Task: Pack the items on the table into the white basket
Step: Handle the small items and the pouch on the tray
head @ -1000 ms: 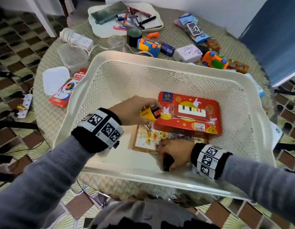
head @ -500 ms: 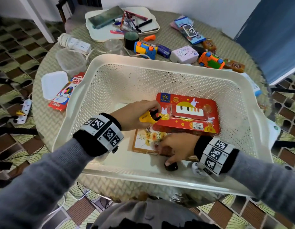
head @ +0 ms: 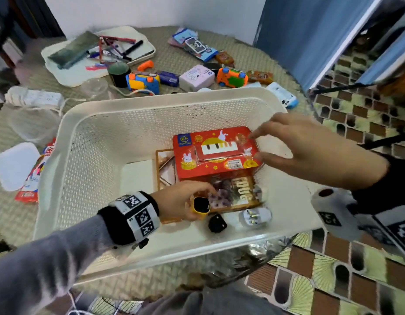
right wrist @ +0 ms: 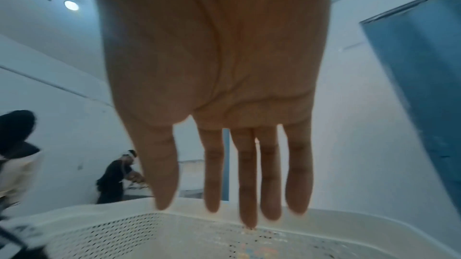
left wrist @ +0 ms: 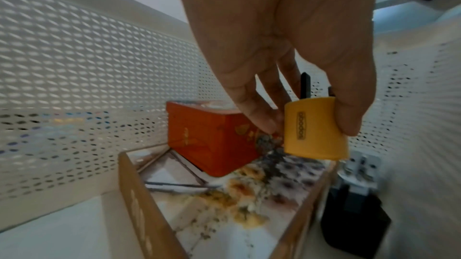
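The white basket (head: pixel 151 105) fills the middle of the head view. Inside lie a red toy-piano box (head: pixel 216 153), a flowered flat box (head: pixel 240 196), a black plug (head: pixel 217 223) and a white plug (head: pixel 255 216). My left hand (head: pixel 185 202) is low in the basket near its front wall and pinches a yellow plug adapter (head: pixel 200 205) between thumb and fingers; in the left wrist view the yellow plug adapter (left wrist: pixel 315 130) hangs above the flowered flat box (left wrist: pixel 237 204). My right hand (head: pixel 294 147) hovers above the basket's right side, fingers spread and empty; the right hand (right wrist: pixel 224 145) shows straight fingers over the rim.
Behind the basket the table carries a tray of pens (head: pixel 99 55), a dark cup (head: pixel 118 73), toy cars (head: pixel 143 81) (head: pixel 231 77), a pink box (head: pixel 196 77), snack packs (head: pixel 260 76) and a power strip (head: pixel 33 98). A white lid (head: pixel 14 165) and a crayon pack lie left.
My right hand let go of the black plug near the basket's front and rose up to the right, now empty. My left hand carried the yellow adapter down toward the front, beside the black plug.
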A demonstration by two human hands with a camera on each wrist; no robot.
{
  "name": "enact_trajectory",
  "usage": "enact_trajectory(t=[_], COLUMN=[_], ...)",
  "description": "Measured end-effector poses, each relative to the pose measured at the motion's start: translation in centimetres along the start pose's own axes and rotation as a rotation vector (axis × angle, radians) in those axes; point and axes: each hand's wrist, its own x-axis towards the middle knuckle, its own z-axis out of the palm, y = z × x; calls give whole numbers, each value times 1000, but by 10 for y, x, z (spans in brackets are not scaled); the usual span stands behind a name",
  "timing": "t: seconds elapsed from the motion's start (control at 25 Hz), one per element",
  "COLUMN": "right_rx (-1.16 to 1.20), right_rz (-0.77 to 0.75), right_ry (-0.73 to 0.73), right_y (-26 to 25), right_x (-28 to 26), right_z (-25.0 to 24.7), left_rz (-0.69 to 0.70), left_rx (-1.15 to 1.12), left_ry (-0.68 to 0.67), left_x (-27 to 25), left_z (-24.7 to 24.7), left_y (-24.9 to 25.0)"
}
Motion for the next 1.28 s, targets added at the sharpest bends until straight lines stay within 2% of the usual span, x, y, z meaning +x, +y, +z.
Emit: enact_trajectory(t=[0.08, 0.2, 0.36, 0.48, 0.56, 0.64, 0.76, 0.92, 1.28], right_rx=[15, 197, 576, 674, 683, 676, 678, 693, 691], right_rz=[216, 485, 664, 692, 691, 694, 700, 699, 673], right_ry=[79, 101, 186, 327, 361, 368, 376, 380, 391], right_y=[13, 31, 33, 34, 34, 33, 30, 30, 32], right_x=[-16, -37, -42, -37, -37, -38, -38, -37, -38], right_z=[7, 31, 69, 86, 89, 89, 87, 86, 88], left_rz=[16, 18, 63, 81, 59, 13, 13, -8, -7], left_rx=[43, 87, 156, 308, 391, 337, 178, 112, 102], left_ry=[-57, -97, -201, -251, -334, -382, -388, -378, -314], left_x=[0, 0, 0, 1, 1, -1, -2, 4, 27], left_z=[9, 24, 42, 50, 56, 60, 57, 53, 65], left_y=[-2, -8, -16, -22, -22, -23, -29, -31, -20])
